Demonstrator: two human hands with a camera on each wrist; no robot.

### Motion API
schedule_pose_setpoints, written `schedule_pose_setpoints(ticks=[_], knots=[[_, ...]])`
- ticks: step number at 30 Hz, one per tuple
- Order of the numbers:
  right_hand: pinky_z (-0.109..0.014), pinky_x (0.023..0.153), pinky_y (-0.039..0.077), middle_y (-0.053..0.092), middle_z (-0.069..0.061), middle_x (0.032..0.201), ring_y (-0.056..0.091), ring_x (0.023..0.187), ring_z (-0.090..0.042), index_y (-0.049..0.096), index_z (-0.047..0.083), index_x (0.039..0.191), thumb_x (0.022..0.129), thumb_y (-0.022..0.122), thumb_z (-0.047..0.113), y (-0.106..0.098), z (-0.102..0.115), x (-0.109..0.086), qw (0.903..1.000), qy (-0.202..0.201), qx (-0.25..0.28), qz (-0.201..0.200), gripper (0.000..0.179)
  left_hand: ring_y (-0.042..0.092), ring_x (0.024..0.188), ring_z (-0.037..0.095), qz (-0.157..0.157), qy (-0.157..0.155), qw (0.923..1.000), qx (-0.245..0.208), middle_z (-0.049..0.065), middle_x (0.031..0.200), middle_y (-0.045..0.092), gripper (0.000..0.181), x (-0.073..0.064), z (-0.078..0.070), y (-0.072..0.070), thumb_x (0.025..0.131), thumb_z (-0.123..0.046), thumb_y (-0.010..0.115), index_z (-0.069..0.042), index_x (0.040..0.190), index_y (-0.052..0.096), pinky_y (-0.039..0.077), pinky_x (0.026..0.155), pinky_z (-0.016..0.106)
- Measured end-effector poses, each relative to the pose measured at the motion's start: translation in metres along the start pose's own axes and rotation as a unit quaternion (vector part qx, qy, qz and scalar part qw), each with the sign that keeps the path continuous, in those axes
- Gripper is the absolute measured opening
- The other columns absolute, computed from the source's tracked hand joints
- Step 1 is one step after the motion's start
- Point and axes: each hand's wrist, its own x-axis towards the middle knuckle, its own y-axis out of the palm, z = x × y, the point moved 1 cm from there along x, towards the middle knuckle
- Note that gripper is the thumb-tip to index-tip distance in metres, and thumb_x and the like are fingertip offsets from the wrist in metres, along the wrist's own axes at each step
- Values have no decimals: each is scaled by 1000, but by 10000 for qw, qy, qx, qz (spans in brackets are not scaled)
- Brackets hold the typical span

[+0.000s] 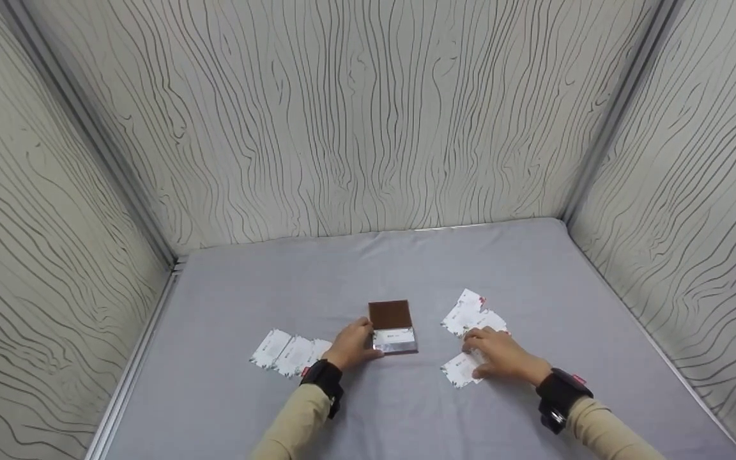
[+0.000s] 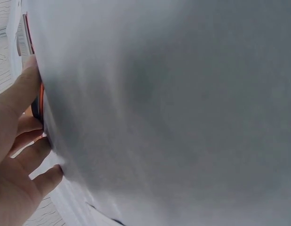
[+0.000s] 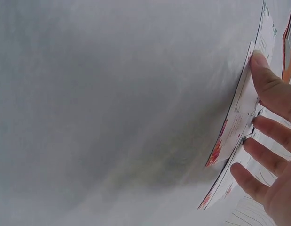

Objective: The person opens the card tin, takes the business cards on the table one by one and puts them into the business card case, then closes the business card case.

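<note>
In the head view a brown card case (image 1: pixel 390 314) stands with its lid up and white printed cards (image 1: pixel 393 336) in its silvery tray. My left hand (image 1: pixel 350 346) grips it at the left side, thumb along the front edge and fingers by the hinge. In the left wrist view that thumb and fingertips sit at the case's edge (image 2: pixel 41 101). My right hand (image 1: pixel 499 353) rests over loose white cards (image 1: pixel 459 369) on the right. Its fingers are spread and slightly bent, with the thumb touching a card with red flowers (image 3: pixel 234 120) in the right wrist view.
More cards (image 1: pixel 464 314) lie overlapped beyond the right hand. Another overlapping row of cards (image 1: pixel 294 354) lies left of the case, partly behind the left wrist. A grey cloth (image 1: pixel 266 281) covers the table, with wood-patterned panels (image 1: pixel 342 128) on the back and sides.
</note>
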Motion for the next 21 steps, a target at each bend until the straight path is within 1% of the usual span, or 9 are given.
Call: schedule_pose_setpoints(ticks=[4, 8, 13, 16, 21], knots=[[-52, 82, 48, 62, -7, 110, 55, 101, -31, 64, 8, 102, 65, 88, 20, -1, 1, 0, 10000, 13, -3, -62, 45, 61, 93, 26, -3, 5, 10000, -11, 10, 104, 59, 46, 0, 1, 1, 78, -25, 85, 6, 106, 66, 51, 86, 39], [-48, 78, 48, 60, -4, 104, 55, 97, -27, 60, 10, 99, 63, 89, 20, 0, 0, 1, 9999, 48, -4, -122, 47, 61, 93, 26, 9, 3, 10000, -15, 10, 104, 59, 46, 1, 1, 2, 78, -26, 85, 5, 106, 66, 52, 85, 38], [-46, 79, 47, 59, -1, 101, 53, 96, -24, 57, 11, 97, 63, 89, 20, 0, 0, 1, 9997, 193, 113, -118, 48, 61, 96, 26, 30, -27, 10000, 2, 11, 106, 60, 48, 1, 2, 3, 79, -27, 84, 6, 110, 66, 51, 87, 39], [-46, 80, 47, 59, -2, 100, 53, 96, -24, 57, 11, 97, 64, 88, 18, -2, -1, 0, 9993, 270, 206, -130, 46, 61, 96, 27, 34, -31, 10000, 26, 11, 106, 60, 49, 1, 2, 3, 79, -26, 84, 6, 111, 65, 51, 88, 40], [-43, 77, 47, 59, -1, 97, 52, 92, -21, 58, 12, 95, 69, 85, 14, -5, -2, -1, 9988, 241, 216, -366, 38, 60, 95, 25, 94, -69, 9999, 35, 10, 105, 59, 47, 2, 1, 2, 80, -25, 84, 5, 110, 66, 51, 86, 38]])
